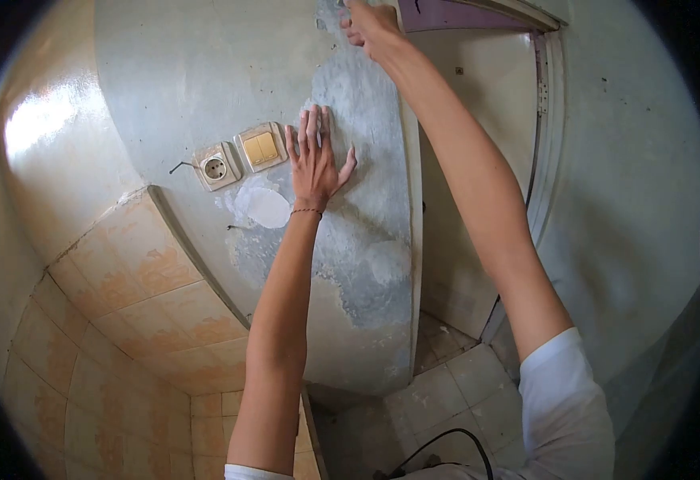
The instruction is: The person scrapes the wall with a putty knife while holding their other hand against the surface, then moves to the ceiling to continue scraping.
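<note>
My left hand (316,160) lies flat on the wall (190,72), fingers spread, palm against a grey bare patch (366,160) where the paint is gone. It sits just right of a beige light switch (260,147). My right hand (372,28) reaches high up the same patch near the top of the frame, fingers curled against the wall; whether it holds anything is hidden.
A wall socket (216,167) sits left of the switch, with white filler spots (268,206) below. Orange tiles (150,280) cover the lower left wall. A door frame (544,136) stands right. A black cable (446,448) lies on the tiled floor.
</note>
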`<state>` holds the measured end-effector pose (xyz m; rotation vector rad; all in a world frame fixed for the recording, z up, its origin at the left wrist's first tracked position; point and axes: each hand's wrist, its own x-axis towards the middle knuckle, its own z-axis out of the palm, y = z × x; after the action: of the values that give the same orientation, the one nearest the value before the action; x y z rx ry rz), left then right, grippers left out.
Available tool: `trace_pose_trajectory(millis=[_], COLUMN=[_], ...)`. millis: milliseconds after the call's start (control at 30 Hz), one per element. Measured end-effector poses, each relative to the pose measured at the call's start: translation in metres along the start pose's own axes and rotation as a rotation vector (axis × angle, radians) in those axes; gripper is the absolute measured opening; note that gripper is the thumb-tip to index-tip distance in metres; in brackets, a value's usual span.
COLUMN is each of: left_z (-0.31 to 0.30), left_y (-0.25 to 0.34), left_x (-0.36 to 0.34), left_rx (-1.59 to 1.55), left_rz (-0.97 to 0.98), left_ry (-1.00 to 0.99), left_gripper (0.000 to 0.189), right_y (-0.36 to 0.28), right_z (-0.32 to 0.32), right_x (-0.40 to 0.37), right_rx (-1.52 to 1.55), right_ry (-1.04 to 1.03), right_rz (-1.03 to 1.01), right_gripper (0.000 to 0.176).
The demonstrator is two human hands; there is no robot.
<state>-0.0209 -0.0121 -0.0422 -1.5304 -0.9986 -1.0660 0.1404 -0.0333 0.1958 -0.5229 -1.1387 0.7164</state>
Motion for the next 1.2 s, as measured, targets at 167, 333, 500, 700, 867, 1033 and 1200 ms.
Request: trace_pose_trajectory(millis=[167,333,500,700,867,1033,1200], left_z=[-0.002,-0.001,-0.002,-0.003,-0.003,-0.002,-0.004], left_y=[0.000,0.000,0.000,0.000,0.001,0.001,0.002], left_x=[0.000,0.001,0.003,-0.001,0.000,-0.004,-0.001], left_rx=[0.004,-0.007,-0.011,-0.065,-0.044,-0.044,-0.040], left_rz=[-0.009,-0.006,-0.010,-0.013,0.000,-0.002,-0.008], left_ry=[-0.040,-0.009,-0.022,-0.029,-0.012,-0.013,-0.035], left_gripper=[0.094,0.094,0.094,0.091,0.091,0.092,0.093], right_y=[0.005,-0.005,-0.001,0.004,-0.010,-0.004,-0.006], right_z=[-0.010,-0.007,-0.013,-0.018,-0.017,-0.024,-0.026], right_x=[-0.015,-0.046,-0.055,-0.046,-0.033,-0.040,-0.039], right_rx=[-0.013,0.060,0.073,0.152,0.117,0.164,0.204], right_ry=[-0.102,-0.115,-0.038,-0.076,-0.045,-0.116,-0.096], right_rz=[0.072,0.120,0.094,0.118,0.127,0.152,0.141], right_gripper=[0.030,0.029,0.027,0.028,0.027,0.026,0.027])
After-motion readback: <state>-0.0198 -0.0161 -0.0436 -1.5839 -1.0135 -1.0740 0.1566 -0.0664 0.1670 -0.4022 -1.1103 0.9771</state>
